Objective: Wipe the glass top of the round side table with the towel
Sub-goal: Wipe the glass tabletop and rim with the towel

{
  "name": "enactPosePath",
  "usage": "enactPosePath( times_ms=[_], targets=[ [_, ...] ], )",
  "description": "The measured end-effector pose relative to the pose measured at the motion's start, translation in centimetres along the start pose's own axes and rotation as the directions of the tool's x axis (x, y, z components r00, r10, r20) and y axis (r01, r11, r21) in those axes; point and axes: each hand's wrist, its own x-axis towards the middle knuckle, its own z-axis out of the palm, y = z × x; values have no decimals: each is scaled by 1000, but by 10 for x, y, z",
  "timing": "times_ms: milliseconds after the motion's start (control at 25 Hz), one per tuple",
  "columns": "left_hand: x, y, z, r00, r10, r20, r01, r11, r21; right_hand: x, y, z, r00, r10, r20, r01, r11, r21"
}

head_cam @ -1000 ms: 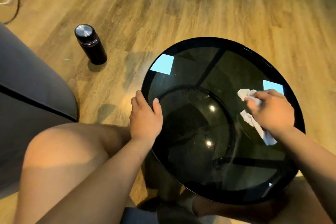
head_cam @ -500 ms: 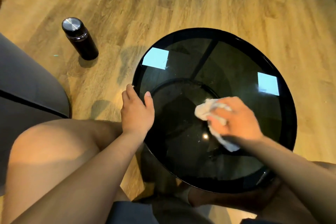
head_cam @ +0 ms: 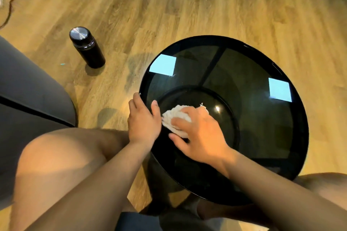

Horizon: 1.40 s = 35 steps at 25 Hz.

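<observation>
While the round side table with the dark glass top (head_cam: pixel 244 118) stands on the wood-plank floor (head_cam: pixel 187 5), its left edge is gripped by the left hand (head_cam: pixel 143 124), with the thumb laid on the glass and the fingers wrapped over the black rim. A crumpled white towel (head_cam: pixel 174 116) is pressed flat against the glass near that left edge by the right hand (head_cam: pixel 201 137), whose fingers are spread over the cloth; the towel lies just beside the left thumb. Two pale rectangular reflections are seen toward the far-left and right edges of the table. A black cylindrical flask with a metal cap (head_cam: pixel 86 47) stands upright on the floor, well apart from the table's left edge.
</observation>
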Motion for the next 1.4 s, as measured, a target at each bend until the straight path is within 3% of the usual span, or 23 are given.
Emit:
enactPosePath(
  times_ms=[80, 120, 240, 440, 600, 720, 880, 1000, 1120, 1200, 1280, 1400],
  targets=[
    [0, -2, 1, 1000, -21, -2, 21, 1000, -10, -27, 29, -15, 977, -208, 55, 208, 978, -8],
    [0, -3, 1, 999, -38, 1, 38, 999, -11, -41, 46, -21, 970, -240, 26, 241, 970, -46],
    [0, -3, 2, 999, -36, -2, 36, 999, 1, -69, 75, -30, 983, -177, -56, 166, 973, -162],
    [1, -3, 1, 1000, -16, 6, 16, 1000, 8, -30, 33, -2, 966, -256, -27, 253, 965, -73],
    [2, -2, 0, 1000, -23, 10, 23, 1000, -8, 60, 10, 15, 991, -46, -124, 34, 994, -102],
    [1, -2, -1, 999, -31, 15, 31, 999, -18, 106, 49, 13, 978, 168, -121, -194, 947, -257],
    [2, -2, -2, 998, -55, 21, 56, 998, -23, 79, 152, -24, 854, 503, -132, -520, 832, -196],
    [2, 0, -4, 999, -40, 28, 40, 999, -19, 23, 166, -35, 779, 606, -163, -627, 764, -156],
    [1, 0, -4, 999, -34, 30, 34, 999, -14, -9, 99, -24, 840, 529, -120, -543, 823, -169],
    [2, -1, -3, 999, -38, 29, 38, 999, -13, -16, 41, -15, 935, 331, -128, -342, 937, -73],
    [1, 0, -3, 999, -45, 29, 46, 998, -31, -7, 2, -3, 984, 162, -73, -166, 985, -41],
    [1, -1, -3, 998, -59, 18, 60, 994, -92, 51, -18, 7, 986, 162, -26, -163, 983, -82]
  ],
)
